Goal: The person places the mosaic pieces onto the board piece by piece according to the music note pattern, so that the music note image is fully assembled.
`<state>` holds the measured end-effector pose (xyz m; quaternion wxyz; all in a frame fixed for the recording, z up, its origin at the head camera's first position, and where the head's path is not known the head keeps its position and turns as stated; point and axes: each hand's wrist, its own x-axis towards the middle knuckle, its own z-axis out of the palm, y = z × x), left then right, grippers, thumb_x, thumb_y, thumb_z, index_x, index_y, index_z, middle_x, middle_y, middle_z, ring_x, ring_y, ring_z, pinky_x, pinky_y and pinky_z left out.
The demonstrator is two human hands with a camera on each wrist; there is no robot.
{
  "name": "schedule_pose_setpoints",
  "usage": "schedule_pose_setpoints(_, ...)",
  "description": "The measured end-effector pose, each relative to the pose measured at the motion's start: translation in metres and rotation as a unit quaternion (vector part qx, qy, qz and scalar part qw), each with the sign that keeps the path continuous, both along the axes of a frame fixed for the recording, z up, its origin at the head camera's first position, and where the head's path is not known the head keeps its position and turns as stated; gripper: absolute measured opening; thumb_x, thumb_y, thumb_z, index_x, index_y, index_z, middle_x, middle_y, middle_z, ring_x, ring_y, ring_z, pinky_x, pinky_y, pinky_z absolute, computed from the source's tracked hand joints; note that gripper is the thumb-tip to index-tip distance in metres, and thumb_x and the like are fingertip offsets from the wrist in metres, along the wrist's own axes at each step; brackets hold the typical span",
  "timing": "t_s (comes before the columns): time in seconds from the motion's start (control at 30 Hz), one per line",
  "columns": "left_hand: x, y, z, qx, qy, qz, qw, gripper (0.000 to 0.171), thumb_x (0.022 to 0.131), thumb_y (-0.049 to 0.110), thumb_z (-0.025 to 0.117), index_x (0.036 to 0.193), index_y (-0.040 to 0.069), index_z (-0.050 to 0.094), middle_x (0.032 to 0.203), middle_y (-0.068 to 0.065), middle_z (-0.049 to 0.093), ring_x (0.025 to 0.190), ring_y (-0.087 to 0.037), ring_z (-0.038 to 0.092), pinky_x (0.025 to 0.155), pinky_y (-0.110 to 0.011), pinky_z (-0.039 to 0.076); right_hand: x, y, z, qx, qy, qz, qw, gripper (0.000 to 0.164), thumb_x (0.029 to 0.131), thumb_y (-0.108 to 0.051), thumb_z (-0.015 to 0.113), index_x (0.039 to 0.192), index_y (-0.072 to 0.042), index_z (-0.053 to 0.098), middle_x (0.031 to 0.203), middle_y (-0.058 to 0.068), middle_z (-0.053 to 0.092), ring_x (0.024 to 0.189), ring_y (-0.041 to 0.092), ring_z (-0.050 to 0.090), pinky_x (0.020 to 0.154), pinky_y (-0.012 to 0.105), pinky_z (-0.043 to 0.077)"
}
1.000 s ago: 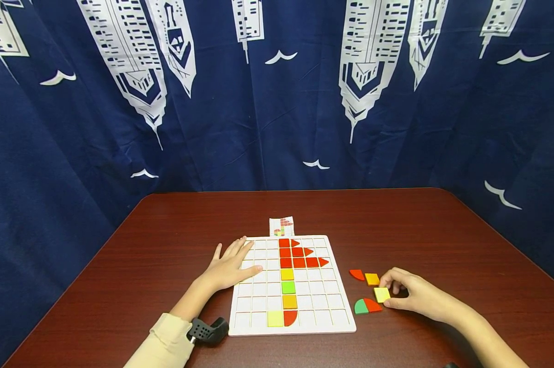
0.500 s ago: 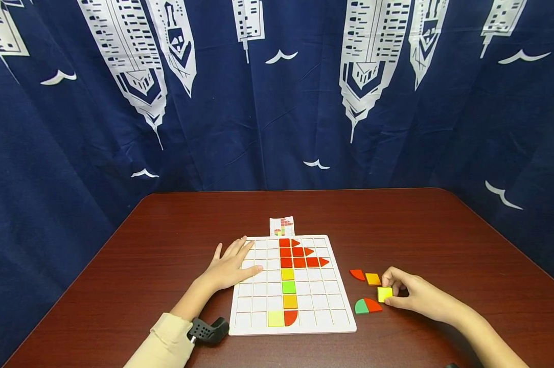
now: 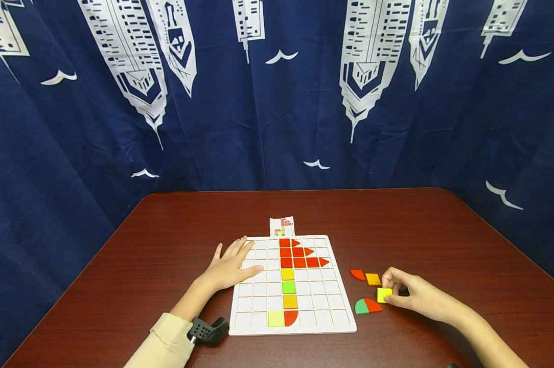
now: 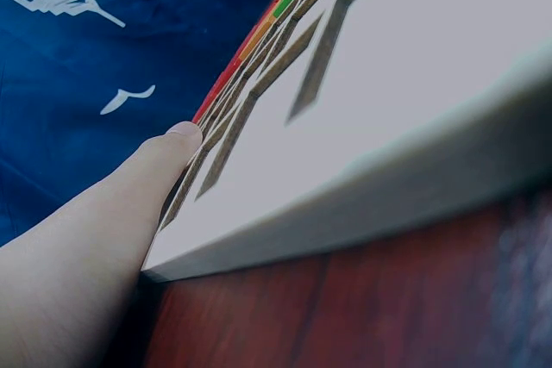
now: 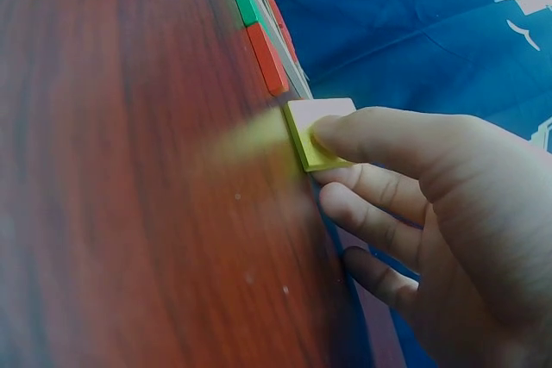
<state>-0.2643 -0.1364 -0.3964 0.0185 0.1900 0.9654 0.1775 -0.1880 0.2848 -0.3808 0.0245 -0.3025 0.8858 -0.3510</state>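
Note:
My left hand [image 3: 228, 268] lies with fingers spread on the left edge of the white grid board [image 3: 254, 304]; the left wrist view shows its thumb [image 4: 172, 148] along the board's side. Between thumb and fingers my right hand [image 3: 410, 292] pinches a yellow square tile [image 3: 383, 295], right of the board. In the right wrist view that yellow tile [image 5: 312, 148] is tilted, thumb on its face. Beside this hand lie an orange-yellow square tile [image 3: 373, 279], a red quarter-round tile [image 3: 357, 275], a green quarter-round tile [image 3: 361, 306] and another red one [image 3: 373, 305].
Red squares and triangles [image 3: 299, 262] fill rows at the board's top, above a column of yellow, green [image 3: 289, 287] and orange squares. A pale yellow square [image 3: 275, 319] and a red quarter-round [image 3: 291, 318] sit at the bottom. A small picture card [image 3: 281, 226] touches the board's far edge.
The yellow tile has shifted slightly right and turned in the right hand's fingers, the thumb now overlapping its face. The left hand and board stay put.

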Motion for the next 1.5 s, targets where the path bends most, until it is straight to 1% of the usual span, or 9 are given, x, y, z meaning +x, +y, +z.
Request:
schedule_pose_setpoints(0.17, 0.001, 0.000, 0.000, 0.001, 0.000, 0.001, 1.0000, 0.080, 0.082, 0.068, 0.041, 0.145, 0.022, 0.023, 0.154, -0.003, 0.014, 0.142, -0.023, 0.012, 0.110, -0.055, -0.006, 0.001, -0.002, 0.001, -0.007, -0.011, -0.005, 1.000, 0.015, 0.086, -0.012, 0.061, 0.092, -0.013, 0.047, 0.079, -0.008, 0.052, 0.071, 0.000, 0.049, 0.058, 0.019, 0.039)
schedule_pose_setpoints(0.4, 0.001, -0.001, -0.002, 0.001, -0.001, 0.002, 1.0000, 0.079, 0.083, 0.066, 0.042, 0.145, 0.022, 0.023, 0.154, -0.003, 0.014, 0.142, -0.023, 0.012, 0.110, -0.056, -0.005, 0.001, -0.009, -0.001, -0.041, 0.003, -0.008, 0.999, 0.012, 0.087, -0.010, 0.059, 0.093, -0.012, 0.048, 0.084, -0.006, 0.053, 0.073, 0.003, 0.051, 0.059, 0.019, 0.042)
schedule_pose_setpoints(0.6, 0.000, -0.002, -0.003, 0.002, -0.002, 0.003, 1.0000, 0.080, 0.083, 0.067, 0.042, 0.145, 0.022, 0.022, 0.154, -0.003, 0.013, 0.142, -0.023, 0.011, 0.110, -0.055, -0.006, 0.000, -0.018, -0.004, -0.066, 0.017, -0.029, 0.997, 0.012, 0.087, -0.011, 0.059, 0.093, -0.014, 0.050, 0.081, -0.008, 0.054, 0.072, 0.004, 0.053, 0.060, 0.019, 0.043)
schedule_pose_setpoints(0.8, 0.000, -0.002, -0.003, 0.002, -0.001, 0.001, 1.0000, 0.080, 0.082, 0.068, 0.041, 0.145, 0.023, 0.022, 0.154, -0.002, 0.013, 0.142, -0.023, 0.011, 0.110, -0.055, -0.006, 0.000, -0.029, -0.005, -0.099, 0.017, -0.039, 0.994, 0.013, 0.086, -0.008, 0.060, 0.094, -0.012, 0.051, 0.083, -0.001, 0.054, 0.070, 0.006, 0.054, 0.060, 0.019, 0.044)
schedule_pose_setpoints(0.9, 0.000, -0.002, -0.003, -0.001, -0.001, 0.001, 1.0000, 0.080, 0.082, 0.068, 0.040, 0.145, 0.023, 0.022, 0.154, -0.002, 0.013, 0.142, -0.022, 0.011, 0.110, -0.055, -0.006, 0.000, -0.035, -0.004, -0.107, 0.010, -0.046, 0.993, 0.014, 0.086, -0.008, 0.060, 0.094, -0.011, 0.050, 0.083, 0.000, 0.053, 0.070, 0.006, 0.053, 0.059, 0.019, 0.045)
schedule_pose_setpoints(1.0, 0.000, -0.001, -0.002, -0.005, 0.000, 0.002, 1.0000, 0.080, 0.082, 0.068, 0.041, 0.145, 0.023, 0.022, 0.154, -0.002, 0.013, 0.142, -0.022, 0.011, 0.110, -0.055, -0.006, 0.001, -0.042, -0.002, -0.112, -0.013, -0.047, 0.992, 0.014, 0.086, -0.011, 0.060, 0.095, -0.010, 0.049, 0.081, -0.002, 0.053, 0.070, 0.006, 0.054, 0.058, 0.020, 0.044)
schedule_pose_setpoints(1.17, -0.001, -0.001, -0.001, -0.008, 0.003, 0.002, 1.0000, 0.079, 0.083, 0.067, 0.041, 0.145, 0.023, 0.022, 0.154, -0.002, 0.012, 0.142, -0.022, 0.012, 0.110, -0.055, -0.006, 0.000, -0.058, 0.004, -0.113, -0.041, -0.029, 0.992, 0.015, 0.087, -0.013, 0.060, 0.096, -0.008, 0.049, 0.079, -0.002, 0.054, 0.070, 0.004, 0.054, 0.058, 0.020, 0.045)
schedule_pose_setpoints(1.37, -0.002, -0.002, -0.001, -0.007, 0.003, 0.003, 1.0000, 0.079, 0.082, 0.067, 0.041, 0.145, 0.022, 0.023, 0.154, -0.002, 0.013, 0.142, -0.022, 0.012, 0.110, -0.056, -0.005, -0.003, -0.086, 0.011, -0.110, -0.060, 0.015, 0.992, 0.015, 0.087, -0.012, 0.060, 0.094, -0.005, 0.048, 0.076, -0.004, 0.052, 0.067, 0.000, 0.051, 0.057, 0.019, 0.043)
schedule_pose_setpoints(1.5, -0.002, -0.001, -0.001, -0.004, 0.002, 0.001, 1.0000, 0.079, 0.082, 0.067, 0.042, 0.145, 0.022, 0.023, 0.154, -0.002, 0.013, 0.142, -0.022, 0.012, 0.110, -0.055, -0.006, -0.006, -0.107, 0.012, -0.104, -0.073, 0.026, 0.992, 0.018, 0.085, -0.013, 0.061, 0.095, -0.005, 0.049, 0.080, -0.001, 0.053, 0.068, 0.001, 0.052, 0.059, 0.018, 0.043)
